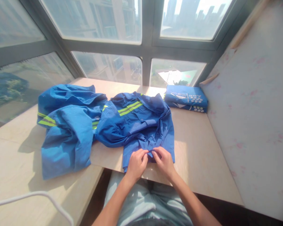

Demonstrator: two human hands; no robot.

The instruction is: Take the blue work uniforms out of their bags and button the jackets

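Note:
A blue work jacket point(141, 121) with yellow-green reflective stripes lies front side up on the wooden tabletop, its collar toward the window. At its lower front edge, my left hand point(138, 159) pinches the cloth on one side of the button placket. My right hand point(162, 158) pinches the other side, and the fingertips of both hands nearly meet. Whether a button is between the fingers cannot be made out. Left of the jacket, and touching its sleeve, a second blue work garment point(68, 128) with the same stripes lies crumpled.
Folded blue garments point(186, 98) with white printing are stacked at the back right, beside the patterned wall point(254, 119). Grey-framed windows point(146, 47) close off the far side. A white cable point(37, 194) curves over the table point(195, 141) at lower left.

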